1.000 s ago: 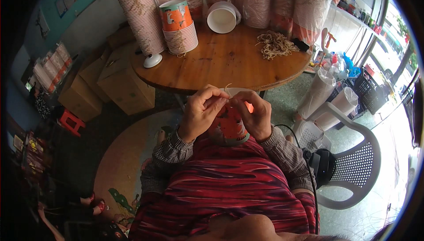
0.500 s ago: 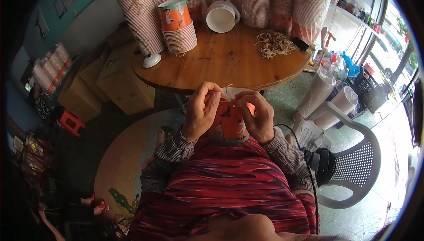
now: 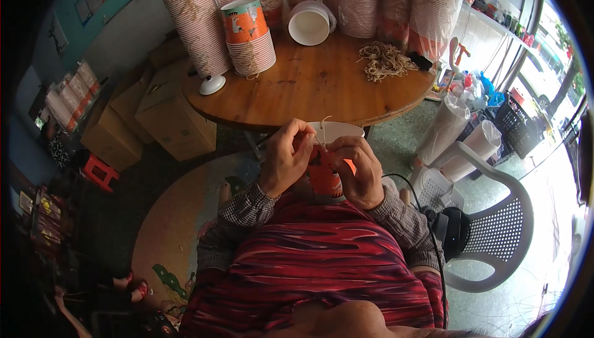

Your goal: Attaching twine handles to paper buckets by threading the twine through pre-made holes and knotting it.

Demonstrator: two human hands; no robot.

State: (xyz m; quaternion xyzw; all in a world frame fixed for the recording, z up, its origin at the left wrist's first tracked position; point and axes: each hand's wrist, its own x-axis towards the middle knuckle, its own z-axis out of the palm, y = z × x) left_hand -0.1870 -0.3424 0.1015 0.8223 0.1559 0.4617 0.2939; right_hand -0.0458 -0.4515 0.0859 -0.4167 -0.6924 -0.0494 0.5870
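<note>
An orange paper bucket (image 3: 323, 176) with a printed pattern and a white inside rests in my lap, its rim toward the table. A thin beige string (image 3: 324, 129) stands up at the near side of the rim. My left hand (image 3: 286, 160) is closed in a pinch on the string, left of the rim. Across from it, my right hand (image 3: 360, 169) pinches the string close to the bucket's wall, its fingers covering part of the bucket. Exactly how the string runs between the fingertips is too small to make out.
On the round wooden table (image 3: 309, 93) stand tall stacks of paper buckets (image 3: 197, 25), a shorter stack (image 3: 250, 53), a bucket on its side (image 3: 309, 26), a white lid (image 3: 213, 85) and a heap of strings (image 3: 387, 62). A grey plastic chair (image 3: 501, 226) is at my right, cardboard boxes (image 3: 176, 118) at left.
The bucket's white rim shows more between my hands. My left fingertips have risen slightly and turned, and the string now stands more upright. My right hand has dropped a little.
</note>
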